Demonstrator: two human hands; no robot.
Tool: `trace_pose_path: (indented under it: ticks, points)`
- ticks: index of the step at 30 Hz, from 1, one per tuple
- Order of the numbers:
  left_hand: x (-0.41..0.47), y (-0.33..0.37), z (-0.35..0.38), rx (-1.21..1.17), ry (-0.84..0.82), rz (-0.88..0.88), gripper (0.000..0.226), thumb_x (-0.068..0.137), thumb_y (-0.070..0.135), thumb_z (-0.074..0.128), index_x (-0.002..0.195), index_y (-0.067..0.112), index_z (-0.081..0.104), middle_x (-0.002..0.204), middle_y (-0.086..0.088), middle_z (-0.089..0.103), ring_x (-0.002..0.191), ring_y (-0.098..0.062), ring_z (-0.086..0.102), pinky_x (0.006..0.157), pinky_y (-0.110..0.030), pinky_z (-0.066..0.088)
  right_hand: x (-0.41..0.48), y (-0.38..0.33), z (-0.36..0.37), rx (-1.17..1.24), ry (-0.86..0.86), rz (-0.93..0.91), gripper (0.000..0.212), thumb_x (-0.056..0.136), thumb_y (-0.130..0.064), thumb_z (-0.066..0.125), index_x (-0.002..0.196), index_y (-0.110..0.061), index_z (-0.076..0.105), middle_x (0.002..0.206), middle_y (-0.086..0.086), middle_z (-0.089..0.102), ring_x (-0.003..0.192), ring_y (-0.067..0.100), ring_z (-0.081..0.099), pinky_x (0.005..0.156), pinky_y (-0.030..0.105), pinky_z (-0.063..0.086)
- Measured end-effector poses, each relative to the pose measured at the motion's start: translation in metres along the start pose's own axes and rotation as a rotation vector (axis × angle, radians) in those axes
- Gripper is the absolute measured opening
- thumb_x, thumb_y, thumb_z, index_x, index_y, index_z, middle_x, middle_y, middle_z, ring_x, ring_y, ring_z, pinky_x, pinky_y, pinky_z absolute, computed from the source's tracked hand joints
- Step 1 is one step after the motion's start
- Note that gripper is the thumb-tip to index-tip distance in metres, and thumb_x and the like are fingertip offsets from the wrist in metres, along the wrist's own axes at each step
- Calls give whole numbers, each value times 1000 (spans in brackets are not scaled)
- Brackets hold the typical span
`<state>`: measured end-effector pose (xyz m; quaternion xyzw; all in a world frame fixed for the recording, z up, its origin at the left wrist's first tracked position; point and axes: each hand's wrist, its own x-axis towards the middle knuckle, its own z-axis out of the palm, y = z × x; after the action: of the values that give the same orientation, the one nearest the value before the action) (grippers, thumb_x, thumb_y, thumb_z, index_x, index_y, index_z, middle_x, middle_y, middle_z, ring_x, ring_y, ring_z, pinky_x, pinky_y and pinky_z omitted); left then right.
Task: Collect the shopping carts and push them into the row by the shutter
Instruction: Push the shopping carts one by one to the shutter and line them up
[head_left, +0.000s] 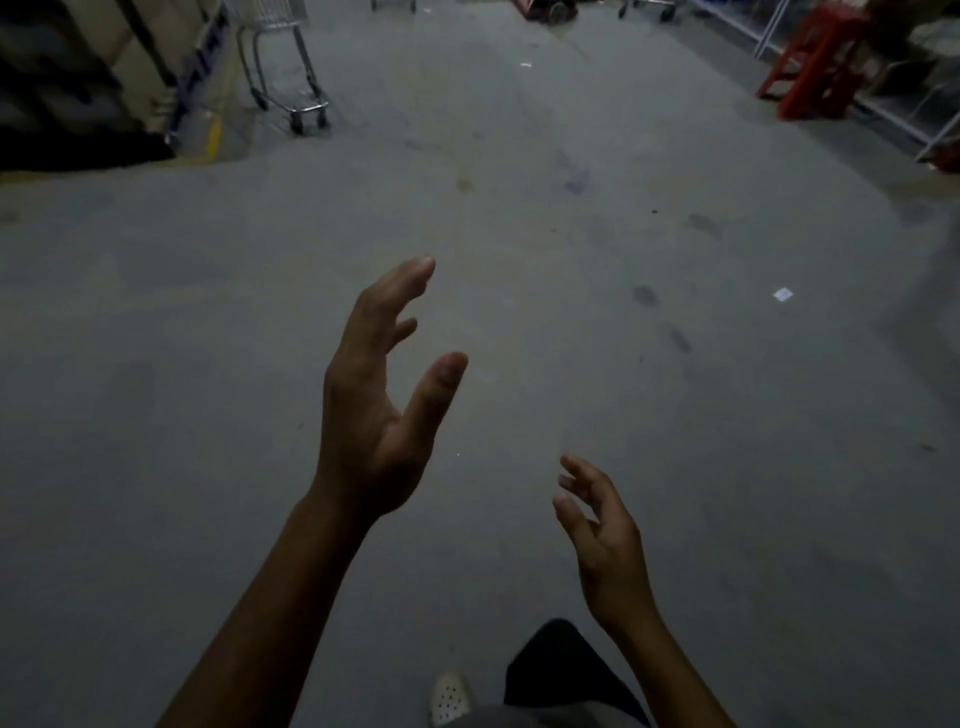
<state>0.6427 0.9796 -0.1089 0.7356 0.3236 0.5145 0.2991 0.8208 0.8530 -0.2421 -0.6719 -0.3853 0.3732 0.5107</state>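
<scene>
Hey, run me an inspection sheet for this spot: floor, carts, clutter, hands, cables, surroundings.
Surface: grey concrete floor, stained in patches, dimly lit.
Job's things: one shopping cart stands far left beside stacked boxes; wheels of other carts show at the top edge. Shutter not in view.
Clutter: small white paper scrap on the floor at right.
Grippers: left hand and right hand both raised, fingers relaxed, holding nothing.
Cables: nothing seen.
Surroundings: red stools by a metal rack at right; the person's shoe at the bottom.
</scene>
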Motion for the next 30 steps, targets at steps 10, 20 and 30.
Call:
trace_pose_path:
  ticks: [10,20,30]
  points:
    - [125,-222,97,117,-94,-421,70,88,63,53,147,29,43,145,10,50,130,0,49,105,-35,47,292,-8,34,83,-153,-62,59,86,-66,57,136,-35,53,132,-8,59,116,-6,57,95,27,54]
    - [249,-375,161,80,-84,-826,80,74,90,46,140,45,42,144,14,52,125,7,49,105,-33,47,564,-184,39,67,-318,-441,62,90,-56,46,145,-27,46,140,-17,52,129,2,51,98,26,51]
    - [413,-542,152,37,70,-853,92,65,96,46,136,38,47,142,7,54,123,0,52,107,-36,46,792,-197,154,-11,-411,-470,65,91,-55,46,146,-22,45,144,-11,51,129,3,51,96,25,52]
